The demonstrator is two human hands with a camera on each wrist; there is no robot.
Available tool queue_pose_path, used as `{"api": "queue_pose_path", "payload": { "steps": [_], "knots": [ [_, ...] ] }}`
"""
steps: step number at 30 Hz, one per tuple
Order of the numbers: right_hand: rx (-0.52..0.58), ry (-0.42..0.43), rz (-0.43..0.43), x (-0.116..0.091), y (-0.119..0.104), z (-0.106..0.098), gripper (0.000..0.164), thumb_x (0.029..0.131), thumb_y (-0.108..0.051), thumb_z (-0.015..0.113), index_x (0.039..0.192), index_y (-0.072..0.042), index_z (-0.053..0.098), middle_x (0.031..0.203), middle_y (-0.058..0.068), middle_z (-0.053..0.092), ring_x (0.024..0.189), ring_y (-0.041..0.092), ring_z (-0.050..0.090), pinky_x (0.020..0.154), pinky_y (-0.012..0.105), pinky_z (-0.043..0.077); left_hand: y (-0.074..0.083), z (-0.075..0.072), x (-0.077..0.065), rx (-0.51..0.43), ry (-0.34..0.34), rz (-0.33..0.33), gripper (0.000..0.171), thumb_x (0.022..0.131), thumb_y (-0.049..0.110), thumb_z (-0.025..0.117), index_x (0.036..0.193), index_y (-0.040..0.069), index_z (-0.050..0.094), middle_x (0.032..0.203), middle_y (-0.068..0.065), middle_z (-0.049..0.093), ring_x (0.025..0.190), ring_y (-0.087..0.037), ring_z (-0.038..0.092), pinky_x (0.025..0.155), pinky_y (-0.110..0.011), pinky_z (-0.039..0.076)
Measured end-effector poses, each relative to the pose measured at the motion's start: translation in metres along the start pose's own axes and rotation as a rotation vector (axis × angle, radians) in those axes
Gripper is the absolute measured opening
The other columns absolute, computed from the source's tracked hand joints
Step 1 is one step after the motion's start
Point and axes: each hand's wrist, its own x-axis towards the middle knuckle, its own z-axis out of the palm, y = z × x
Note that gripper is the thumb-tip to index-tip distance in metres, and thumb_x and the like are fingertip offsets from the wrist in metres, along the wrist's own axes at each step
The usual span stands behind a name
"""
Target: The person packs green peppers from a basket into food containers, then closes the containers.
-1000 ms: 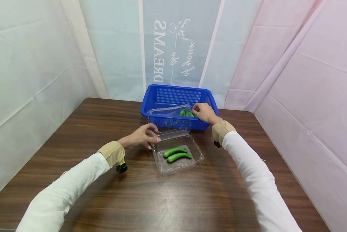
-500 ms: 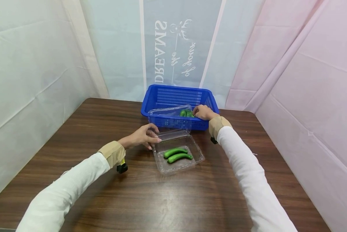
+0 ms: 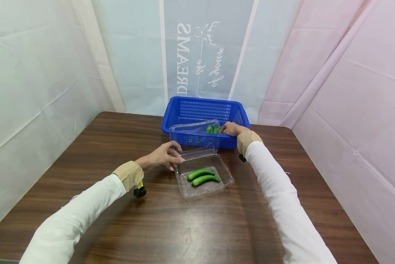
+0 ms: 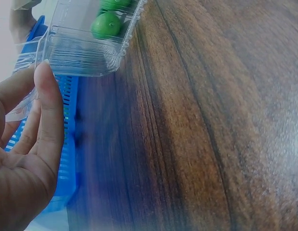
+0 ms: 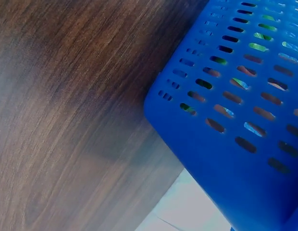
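My left hand [image 3: 164, 154] pinches a clear plastic clamshell box [image 3: 224, 173] at its left edge near the hinge, thumb on the rim. In the left wrist view the thumb [image 4: 49, 103] lies against the clear plastic. Two long, smooth, slightly curved green vegetables [image 3: 205, 179] lie side by side in the box's base. Its raised lid [image 3: 192, 141] leans back over the front rim of a blue plastic basket [image 3: 204, 109]. My right hand [image 3: 232, 128] reaches down inside the basket's right part, beside more green vegetables [image 3: 209, 129]. The basket wall hides its fingertips.
The basket stands at the back of the brown wood-grain table [image 3: 125, 220], before a light printed curtain [image 3: 204, 47]. Through the slots of the basket wall [image 5: 226, 120], bits of green and skin show in the right wrist view. White cloth [image 3: 359, 110] hangs at the sides.
My right hand has sunk lower into the basket, its fingers now more hidden behind the front rim. My left hand, the box and the two vegetables in it stay as they were.
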Motion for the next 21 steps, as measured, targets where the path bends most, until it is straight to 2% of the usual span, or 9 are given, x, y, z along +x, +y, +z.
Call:
{"api": "queue_pose_path", "payload": {
  "steps": [2,5,6,10,12,14,17,19,21],
  "knots": [
    [-0.002,-0.040,-0.057,0.036,0.036,0.009,0.029,0.087,-0.007,0.045,0.111,-0.007,0.061,0.114,0.016,0.055,0.108,0.029,0.047,0.083,0.040,0.044,0.000,0.000,-0.001,0.000,0.001,0.001,0.047,0.078,0.016,0.069,0.114,0.005,0.040,0.093,-0.019,0.058,0.068,-0.029,0.059,0.059,-0.050,0.051],
    [-0.010,-0.119,-0.093,0.084,0.082,0.019,0.032,0.088,-0.012,0.045,0.116,-0.008,0.058,0.118,0.015,0.054,0.108,0.027,0.048,0.083,0.039,0.045,0.000,0.000,-0.001,-0.003,0.000,0.004,0.046,0.078,0.016,0.069,0.113,0.006,0.040,0.093,-0.018,0.059,0.067,-0.029,0.059,0.060,-0.051,0.051],
    [0.002,-0.158,-0.095,0.089,0.087,0.018,0.033,0.089,-0.014,0.045,0.119,-0.008,0.056,0.121,0.014,0.052,0.111,0.026,0.046,0.086,0.040,0.043,0.000,0.000,-0.001,-0.003,-0.003,0.007,0.046,0.078,0.016,0.069,0.113,0.006,0.040,0.093,-0.018,0.059,0.067,-0.029,0.059,0.060,-0.051,0.051],
    [0.007,-0.230,-0.085,0.080,0.079,0.014,0.034,0.089,-0.017,0.045,0.121,-0.008,0.054,0.123,0.013,0.050,0.108,0.024,0.045,0.087,0.039,0.042,0.000,0.001,-0.001,-0.007,0.000,0.008,0.046,0.078,0.015,0.069,0.113,0.007,0.041,0.093,-0.018,0.059,0.067,-0.028,0.059,0.059,-0.051,0.051],
    [0.007,-0.245,-0.073,0.076,0.074,0.012,0.034,0.090,-0.017,0.045,0.121,-0.008,0.053,0.122,0.013,0.049,0.105,0.023,0.045,0.086,0.038,0.043,0.001,0.002,-0.001,-0.005,0.001,0.009,0.046,0.078,0.015,0.069,0.113,0.006,0.041,0.092,-0.018,0.059,0.066,-0.028,0.059,0.059,-0.051,0.051],
    [0.005,-0.227,-0.078,0.081,0.078,0.015,0.033,0.089,-0.017,0.046,0.119,-0.010,0.055,0.120,0.012,0.051,0.103,0.023,0.046,0.084,0.037,0.043,0.001,0.002,-0.001,-0.004,0.004,0.007,0.046,0.078,0.015,0.069,0.113,0.006,0.041,0.092,-0.018,0.059,0.066,-0.028,0.059,0.059,-0.050,0.051],
    [-0.049,-0.113,-0.116,0.086,0.083,0.019,0.027,0.085,-0.016,0.048,0.107,-0.014,0.062,0.107,0.010,0.058,0.095,0.021,0.051,0.072,0.032,0.046,0.000,0.001,-0.002,-0.003,0.004,0.008,0.047,0.078,0.016,0.069,0.113,0.006,0.040,0.092,-0.019,0.059,0.066,-0.028,0.059,0.059,-0.050,0.051],
    [-0.082,-0.060,-0.077,0.074,0.068,0.015,0.022,0.084,-0.016,0.050,0.102,-0.013,0.064,0.103,0.009,0.059,0.095,0.023,0.052,0.072,0.034,0.046,0.000,0.001,-0.001,-0.005,0.000,0.005,0.048,0.078,0.016,0.069,0.114,0.005,0.040,0.092,-0.019,0.059,0.066,-0.028,0.059,0.060,-0.051,0.051],
    [-0.129,-0.020,0.004,0.047,0.037,0.007,0.021,0.085,-0.014,0.050,0.101,-0.009,0.062,0.103,0.013,0.058,0.096,0.028,0.052,0.074,0.038,0.046,0.000,0.001,-0.001,-0.010,-0.005,-0.001,0.049,0.078,0.016,0.069,0.115,0.004,0.039,0.092,-0.020,0.058,0.066,-0.027,0.059,0.060,-0.052,0.050]
  ]
}}
